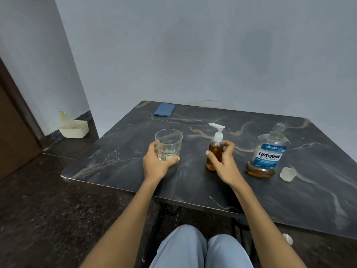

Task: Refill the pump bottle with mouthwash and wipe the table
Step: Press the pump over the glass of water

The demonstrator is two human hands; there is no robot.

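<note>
A dark, marble-patterned counter (251, 190) with a smooth, faintly glossy top. On it: a clear glass tumbler (168, 144), a clear plastic pump bottle (214, 151) with a white plastic pump, a transparent plastic mouthwash bottle (268, 153) with a glossy blue label, a frosted plastic cap (287, 174), and a matt blue folded cloth (164, 109).

Figure: the person's body seen from the head camera. Both forearms are showing bare from wrist to elbow, with no sleeve reaching into view. The left hand (156, 161) and right hand (222, 161) are wearing no gloves or rings. Below and between the hands, the knees are showing in pale blue-grey trousers (201, 248).
</note>
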